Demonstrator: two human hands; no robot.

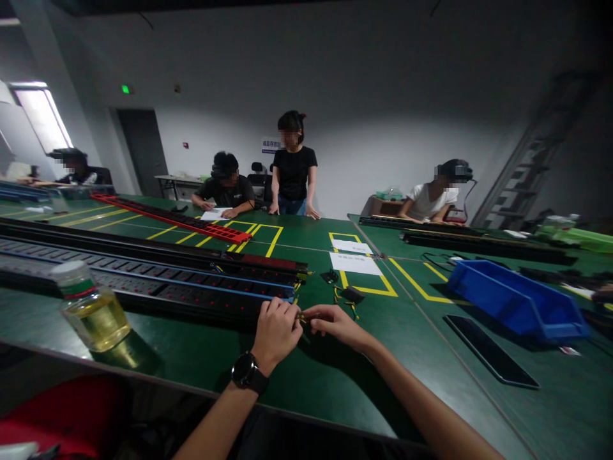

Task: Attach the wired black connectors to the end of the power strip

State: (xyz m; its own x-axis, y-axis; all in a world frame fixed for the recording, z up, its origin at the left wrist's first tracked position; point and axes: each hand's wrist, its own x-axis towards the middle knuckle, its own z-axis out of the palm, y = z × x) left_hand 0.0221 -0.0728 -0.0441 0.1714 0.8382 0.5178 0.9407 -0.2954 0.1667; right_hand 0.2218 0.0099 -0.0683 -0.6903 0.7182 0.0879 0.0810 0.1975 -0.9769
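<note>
My left hand [276, 329], a black watch [244, 369] on its wrist, is closed with fingers curled at the right end of a long black rail [191, 303]. What its fingertips hold is hidden. Close beside it, my right hand [339, 324] has thumb and forefinger brought together around a small yellow wire end [301, 317]. The wire end lies between both hands, too small to make out fully. A blue strip [268, 294] runs along the rail, which carries rows of red dots. A black connector block [353, 294] with yellow-tipped wires lies just beyond my right hand.
On the green table [335, 396] stand a bottle of yellow liquid [98, 319] at left and a blue bin [507, 297] at right. A dark phone-like slab [488, 351] lies before the bin. Paper sheets [355, 263] and a red frame [191, 220] lie farther back. Several people sit or stand beyond.
</note>
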